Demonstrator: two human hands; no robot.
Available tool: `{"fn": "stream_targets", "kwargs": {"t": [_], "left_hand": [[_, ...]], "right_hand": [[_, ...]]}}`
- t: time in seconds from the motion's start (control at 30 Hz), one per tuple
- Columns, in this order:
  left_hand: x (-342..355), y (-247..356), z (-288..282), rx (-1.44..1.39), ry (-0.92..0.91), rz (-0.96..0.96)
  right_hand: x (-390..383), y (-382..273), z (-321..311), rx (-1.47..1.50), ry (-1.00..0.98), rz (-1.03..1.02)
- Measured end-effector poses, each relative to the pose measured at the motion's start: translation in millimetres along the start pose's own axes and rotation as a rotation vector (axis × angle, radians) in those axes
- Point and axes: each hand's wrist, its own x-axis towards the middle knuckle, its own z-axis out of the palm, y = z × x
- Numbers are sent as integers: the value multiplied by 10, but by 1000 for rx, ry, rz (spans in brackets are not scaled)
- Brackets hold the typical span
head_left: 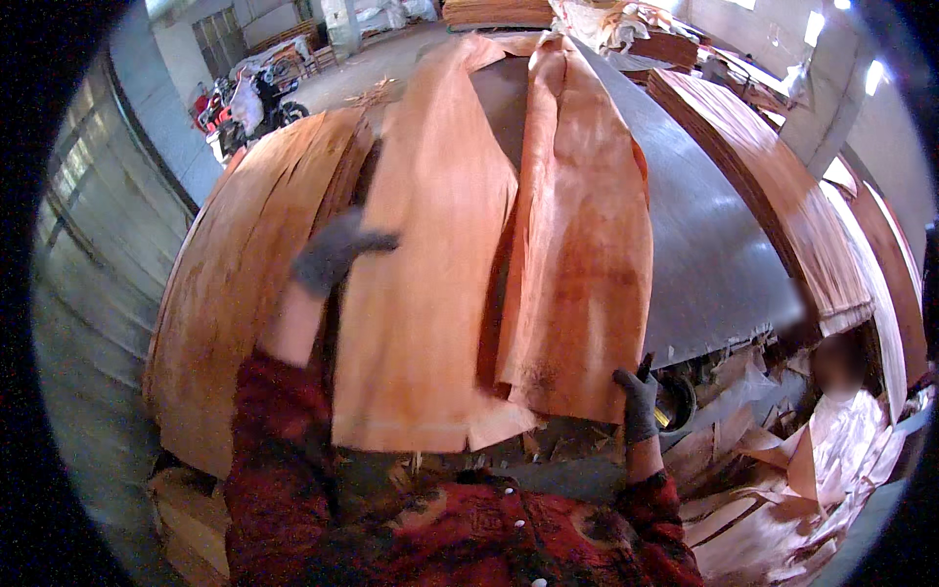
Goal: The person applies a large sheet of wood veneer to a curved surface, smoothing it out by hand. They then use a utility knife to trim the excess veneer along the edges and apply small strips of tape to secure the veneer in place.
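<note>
Two thin reddish veneer sheets lie lengthwise before me on a dark metal-topped table (714, 269): a flatter left sheet (421, 333) and a creased, folded right sheet (582, 254). My left hand (337, 249), in a grey glove and slightly blurred, is at the left sheet's outer edge, fingers stretched across it. My right hand (636, 396), also gloved, holds the lower right corner of the creased sheet, its fingers closed on that edge.
Veneer stacks flank both sides, left (240, 284) and right (743, 157). Scraps (753, 470) lie at the lower right. A motorbike (249, 108) is at the back left, a concrete pillar (822, 117) at the back right.
</note>
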Motion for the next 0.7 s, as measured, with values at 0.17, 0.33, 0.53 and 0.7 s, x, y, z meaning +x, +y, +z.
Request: {"fn": "stream_targets", "kwargs": {"t": [0.17, 0.33, 0.53, 0.7], "left_hand": [[-946, -2013, -236, -293, 94, -386], [-1210, -2852, 267, -81, 72, -740], [-789, -3225, 217, -438, 201, -530], [69, -2895, -86, -625, 315, -394]], "right_hand": [[-183, 244, -439, 37, -61, 18], [-365, -131, -657, -83, -208, -18], [72, -444, -472, -162, -276, 2], [825, -745, 332, 106, -326, -82]]}}
